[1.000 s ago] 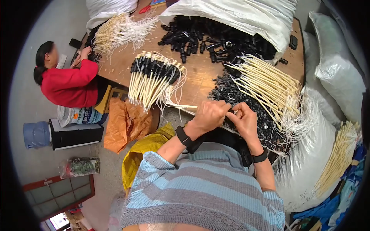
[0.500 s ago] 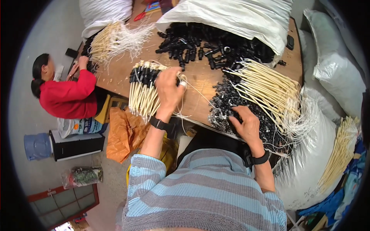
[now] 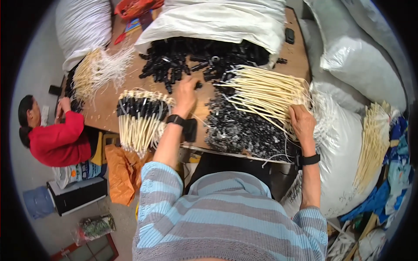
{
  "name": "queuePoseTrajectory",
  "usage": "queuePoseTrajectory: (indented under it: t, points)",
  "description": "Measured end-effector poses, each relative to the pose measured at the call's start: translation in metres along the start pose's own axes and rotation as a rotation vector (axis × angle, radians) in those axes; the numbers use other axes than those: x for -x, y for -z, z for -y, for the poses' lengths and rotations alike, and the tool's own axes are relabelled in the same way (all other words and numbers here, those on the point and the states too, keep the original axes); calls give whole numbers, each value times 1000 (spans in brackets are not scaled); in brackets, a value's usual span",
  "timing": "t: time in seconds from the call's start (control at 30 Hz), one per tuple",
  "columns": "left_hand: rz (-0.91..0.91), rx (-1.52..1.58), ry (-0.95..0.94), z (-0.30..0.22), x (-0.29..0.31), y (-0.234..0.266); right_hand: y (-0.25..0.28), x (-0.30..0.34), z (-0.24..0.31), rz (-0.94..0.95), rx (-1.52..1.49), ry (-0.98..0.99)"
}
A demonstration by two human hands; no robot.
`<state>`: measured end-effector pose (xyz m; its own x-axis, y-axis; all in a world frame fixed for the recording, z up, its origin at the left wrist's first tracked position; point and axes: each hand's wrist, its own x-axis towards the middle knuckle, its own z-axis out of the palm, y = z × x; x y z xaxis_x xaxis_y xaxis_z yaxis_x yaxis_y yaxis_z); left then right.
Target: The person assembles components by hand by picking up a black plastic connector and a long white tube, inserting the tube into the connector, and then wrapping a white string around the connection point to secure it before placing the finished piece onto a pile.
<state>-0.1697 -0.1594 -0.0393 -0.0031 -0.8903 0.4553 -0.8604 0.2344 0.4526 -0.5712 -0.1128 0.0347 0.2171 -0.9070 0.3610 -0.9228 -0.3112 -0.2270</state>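
Note:
My left hand (image 3: pixel 186 95) is at the near edge of a heap of black plastic fittings (image 3: pixel 163 63), fingers curled. One black fitting (image 3: pixel 198 85) shows at its fingertips; the hand seems closed on it, though the grip is partly hidden. Over on the right, my right hand (image 3: pixel 302 122) pinches the ends of cream-coloured tubes (image 3: pixel 265 89) with white wires, at the near side of a loose bundle. To the left of my left hand lies a row of cream tubes with black fittings on them (image 3: pixel 138 117).
Small black and clear pieces (image 3: pixel 244 130) spread along the table's (image 3: pixel 198 114) front edge. A white sack (image 3: pixel 213 19) lies open behind the fittings. Full sacks (image 3: pixel 339 152) stand at the right. A co-worker in a red top (image 3: pixel 58 132) works at the left beside another tube bundle (image 3: pixel 89 74).
My left hand has moved from beside the fitted tubes to the black fittings. My right hand has left the small pieces and closed at the loose tube bundle. The view has shifted right.

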Motion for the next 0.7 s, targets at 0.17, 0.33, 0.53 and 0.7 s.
queuePoseTrajectory:
  t: [0.17,0.33,0.53,0.7]
  points:
    - [116,-67,85,-19,5,26,21,4,-39,17,125,-199]
    - [249,-177,134,-26,14,37,21,6,-51,-127,321,-298]
    - [189,404,322,-59,34,43,-5,10,31,58,-4,67]
    - [226,414,428,-31,71,59,-15,11,38,111,-64,89]
